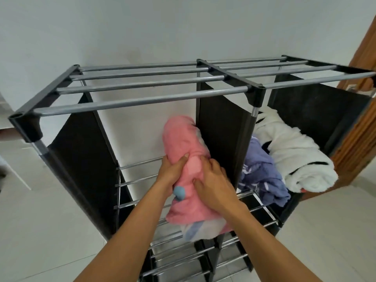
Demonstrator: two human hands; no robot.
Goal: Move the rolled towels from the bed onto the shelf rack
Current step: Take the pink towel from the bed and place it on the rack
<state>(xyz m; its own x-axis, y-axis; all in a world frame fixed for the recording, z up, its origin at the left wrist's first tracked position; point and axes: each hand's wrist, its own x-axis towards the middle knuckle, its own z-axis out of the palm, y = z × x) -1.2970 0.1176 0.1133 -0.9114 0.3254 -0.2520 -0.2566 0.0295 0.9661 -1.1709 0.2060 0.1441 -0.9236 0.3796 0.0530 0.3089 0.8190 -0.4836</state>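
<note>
A rolled pink towel (186, 143) lies on the bars of the left compartment of the black shelf rack (130, 101), pressed against the middle divider. My left hand (172, 171) grips its left side and my right hand (213, 183) presses on its top and right side. The roll's near end, white with blue marks, hangs over the front of the shelf. In the right compartment lie a rolled blue-purple towel (262, 171) and a rolled white towel (295, 151), side by side. The bed is out of view.
The rack stands against a white wall (162, 27) on a pale tiled floor (40, 231). Its top tier is bare metal bars (142, 86). A lower tier of bars shows beneath. A wooden door (362, 129) stands at the right, close to the rack.
</note>
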